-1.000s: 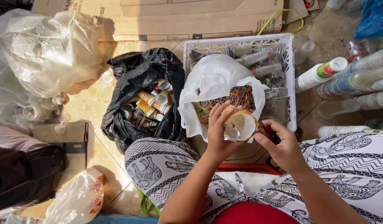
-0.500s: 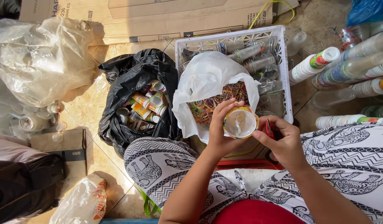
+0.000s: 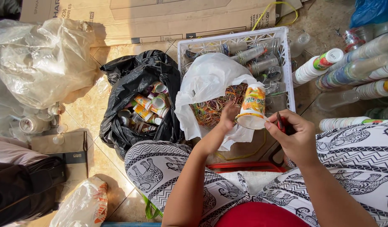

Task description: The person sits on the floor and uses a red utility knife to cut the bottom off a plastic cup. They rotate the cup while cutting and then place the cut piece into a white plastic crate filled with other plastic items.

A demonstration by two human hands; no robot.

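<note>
Orange-and-yellow printed plastic, the small drink cup (image 3: pixel 252 107) sits tilted in the left hand (image 3: pixel 224 126), rim toward the person, held just above the white plastic bag of tangled coloured rubber bands (image 3: pixel 210 110). The left grip is closed round the cup's side, fingers behind it. The right hand (image 3: pixel 295 136) is closed narrowly on a small red-handled cutting tool (image 3: pixel 280 124), whose tip is just beside the cup's rim; whether it touches I cannot tell.

The step in hand looks like trimming or stripping something at the cup's mouth. The next move would call for steadying the cup, bringing the tool's tip under the rim's edge, and keeping the left fingertips away from the blade.

Beneath the white bag stands a white slatted plastic crate (image 3: pixel 286 63) holding clear cups. To its left an open black plastic bag (image 3: pixel 122 113) holds more printed cups. Long stacks of nested cups (image 3: pixel 353 63) lie to the right on the tiled floor (image 3: pixel 86 111), with flattened cardboard (image 3: pixel 160 17) beyond and a large clear bag (image 3: pixel 38 59) at the far left.
</note>
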